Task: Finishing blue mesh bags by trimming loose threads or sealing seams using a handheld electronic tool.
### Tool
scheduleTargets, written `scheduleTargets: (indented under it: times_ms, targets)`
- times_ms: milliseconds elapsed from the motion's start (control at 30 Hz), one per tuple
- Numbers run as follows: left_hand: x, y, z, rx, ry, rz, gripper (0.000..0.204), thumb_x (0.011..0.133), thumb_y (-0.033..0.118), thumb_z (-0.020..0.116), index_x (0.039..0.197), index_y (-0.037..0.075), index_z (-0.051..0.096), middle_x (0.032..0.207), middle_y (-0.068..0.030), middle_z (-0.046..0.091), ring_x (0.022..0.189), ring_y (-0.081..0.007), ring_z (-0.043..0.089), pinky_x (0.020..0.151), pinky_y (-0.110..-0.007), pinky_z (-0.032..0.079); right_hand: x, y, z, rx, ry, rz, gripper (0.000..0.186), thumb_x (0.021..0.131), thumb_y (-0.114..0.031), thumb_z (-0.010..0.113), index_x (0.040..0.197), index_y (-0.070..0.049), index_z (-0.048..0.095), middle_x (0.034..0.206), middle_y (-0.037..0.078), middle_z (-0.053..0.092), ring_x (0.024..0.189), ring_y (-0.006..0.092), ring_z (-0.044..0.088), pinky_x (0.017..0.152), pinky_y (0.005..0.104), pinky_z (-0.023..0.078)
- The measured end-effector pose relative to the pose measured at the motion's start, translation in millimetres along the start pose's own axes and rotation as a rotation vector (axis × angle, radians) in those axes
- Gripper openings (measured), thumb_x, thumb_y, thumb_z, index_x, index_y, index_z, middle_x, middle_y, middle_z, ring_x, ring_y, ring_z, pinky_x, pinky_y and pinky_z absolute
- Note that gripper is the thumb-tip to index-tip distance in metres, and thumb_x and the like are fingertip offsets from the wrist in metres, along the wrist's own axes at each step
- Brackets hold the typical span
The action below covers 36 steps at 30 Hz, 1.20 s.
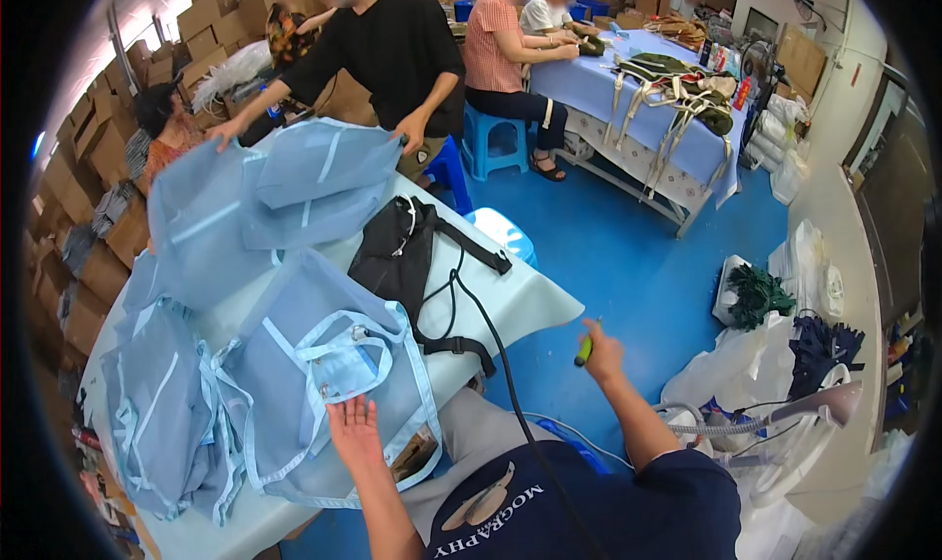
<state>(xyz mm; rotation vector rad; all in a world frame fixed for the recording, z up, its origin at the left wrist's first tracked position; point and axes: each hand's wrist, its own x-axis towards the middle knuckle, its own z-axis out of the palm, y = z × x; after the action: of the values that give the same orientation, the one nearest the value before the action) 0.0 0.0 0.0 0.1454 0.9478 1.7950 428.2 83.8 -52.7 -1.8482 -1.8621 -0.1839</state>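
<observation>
A light-blue mesh tote bag [294,364] with pale-blue binding lies flat on the table in front of me. My left hand [355,431] rests palm up at the lower edge of its small pale-blue pocket [345,372], fingers stretched out and holding nothing. Off the table's right side, my right hand [603,351] is closed round a slim green and black tool [585,350], whose exact kind I cannot make out. More blue mesh bags [157,413] lie bunched to the left of this one.
Across the table a person in black [392,50] holds up another blue mesh bag [226,197]. A black bag [397,251] with straps and a dark cord lies at the table's right. Beyond stand blue stools [494,143] and a second table [599,84] with green strapped items.
</observation>
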Motion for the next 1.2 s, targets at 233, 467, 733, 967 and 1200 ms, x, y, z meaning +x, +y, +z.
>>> scheduleTargets:
  times_ms: [233,467,733,967,1200]
  targets:
    - [-22,21,34,-0.125,0.146,0.012,0.063,0.079,0.048,0.055,0.118,0.002,0.038,0.115,-0.0143,0.044,0.106,-0.0258,0.043,0.084,-0.044,0.04,32,18,-37,-0.019,0.02,0.081,0.029,0.077,-0.022,0.061,0.105,-0.02,0.052,0.061,0.01,0.059,0.055,0.0296,0.058,0.048,0.0409,0.044]
    - [8,19,-10,-0.107,0.146,-0.002,0.057,0.084,0.042,0.05,0.124,0.003,0.039,0.118,-0.0154,0.044,0.111,-0.0286,0.042,0.091,-0.046,0.036,-11,-54,-32,0.16,-0.373,-0.442,0.031,0.076,-0.029,0.062,0.104,-0.019,0.054,0.062,0.009,0.058,0.057,0.0276,0.058,0.049,0.0392,0.045]
    - [17,-5,4,-0.278,-0.069,0.112,0.046,0.088,0.037,0.047,0.117,0.002,0.044,0.105,-0.0158,0.056,0.101,-0.0308,0.054,0.088,-0.042,0.043,-17,-187,-40,0.866,-0.399,-0.91,0.043,0.07,-0.027,0.069,0.106,-0.007,0.059,0.062,0.004,0.051,0.05,0.021,0.047,0.045,0.0311,0.038]
    - [-12,3,-21,-0.277,-0.032,0.164,0.04,0.088,0.031,0.046,0.114,0.001,0.047,0.106,-0.0157,0.056,0.095,-0.0275,0.058,0.076,-0.035,0.051,-1,-328,-23,1.373,-0.479,-0.752,0.024,0.074,-0.014,0.064,0.095,-0.002,0.059,0.073,0.007,0.056,0.06,0.0158,0.05,0.055,0.0245,0.041]
    - [-15,3,-18,-0.219,0.139,0.105,0.039,0.086,0.03,0.054,0.108,-0.001,0.049,0.098,-0.0128,0.058,0.082,-0.0224,0.06,0.069,-0.034,0.054,-9,-337,24,1.508,-0.797,-0.033,0.012,0.077,-0.009,0.062,0.085,-0.001,0.058,0.079,0.002,0.06,0.064,0.0047,0.047,0.056,0.0192,0.039]
